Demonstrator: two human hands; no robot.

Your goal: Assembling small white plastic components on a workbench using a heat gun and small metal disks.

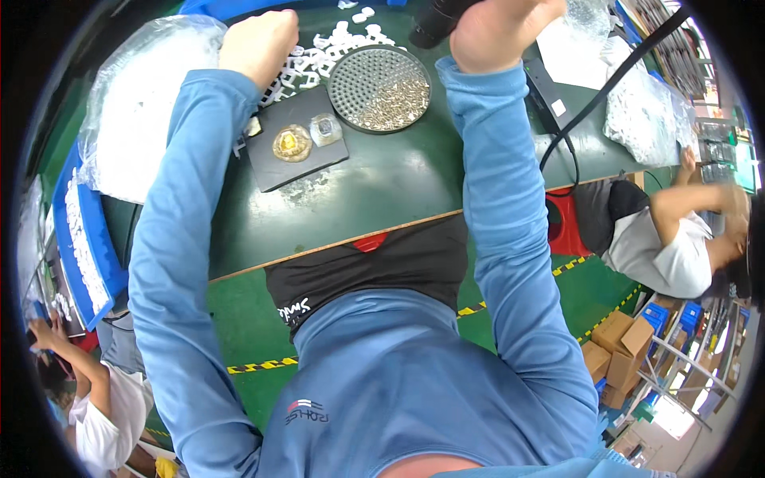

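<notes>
My left hand (pixel 261 46) is closed, knuckles up, at the left edge of a loose heap of small white plastic parts (pixel 307 68). Whatever its fingers hold is hidden beneath it. At the upper edge my right hand (pixel 504 33) is curled round a black cylindrical tool (pixel 437 22), whose blunt end sticks out to the left; the fingertips are out of sight. Between my arms lies a round grey dimpled tray (pixel 351 76), its right part covered with small brass-coloured screws (pixel 398 103). Beside it, a dark flat block (pixel 275 171) carries a yellowish round piece (pixel 292 143) and a clear piece (pixel 325 129).
A large clear bag of white parts (pixel 147 111) stands left of my left arm. A black cable (pixel 610 84) crosses the right side near a dark narrow box (pixel 545 95) and another bag (pixel 649 119). Blue bins (pixel 100 263) stand at left. People sit on both sides.
</notes>
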